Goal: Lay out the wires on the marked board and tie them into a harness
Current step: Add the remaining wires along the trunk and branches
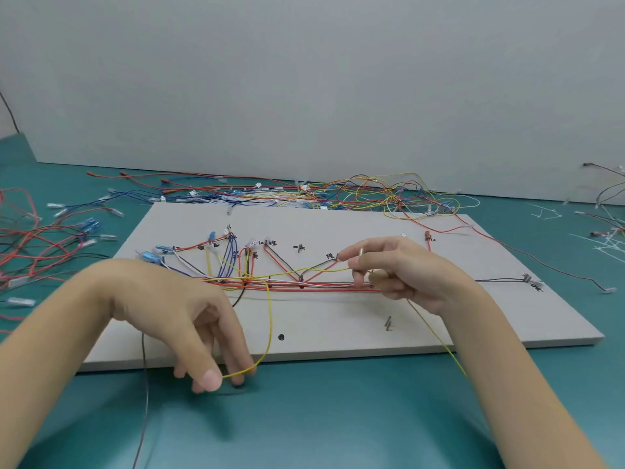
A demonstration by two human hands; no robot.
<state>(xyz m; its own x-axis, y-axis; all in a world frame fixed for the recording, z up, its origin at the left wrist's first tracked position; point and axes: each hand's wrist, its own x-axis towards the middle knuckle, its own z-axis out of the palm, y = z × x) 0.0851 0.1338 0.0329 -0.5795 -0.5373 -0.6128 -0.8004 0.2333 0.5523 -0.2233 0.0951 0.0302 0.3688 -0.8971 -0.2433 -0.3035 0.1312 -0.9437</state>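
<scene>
— On the grey marked board (pixel 338 319), which lies flat on the teal tabletop (pixel 338 418), why does the yellow wire (pixel 270 319) sag off the front edge?

— It is held at two places. The left hand (pixel 189 319) pinches it between thumb and fingertips just in front of the board, and the right hand (pixel 399 269) grips it further along, over the main run, with what looks like a small metal terminal in the fingers. The slack between them drops in a loop, likely so it can be drawn onto its route.

— And the wires already placed?

— The laid bundle (pixel 304 285), mostly red with white and black, runs along the board's middle, with branches fanning up to the handwritten labels (pixel 299 247) and pegs. That probably fixes each wire's length and exit.

— Anything tied yet?

— No tie can be made out on the bundle, so laying out seems to be the step in hand. Spare wires (pixel 355 194) lie heaped behind the board, and what look like cut tie ends (pixel 605 243) lie at the right.
</scene>
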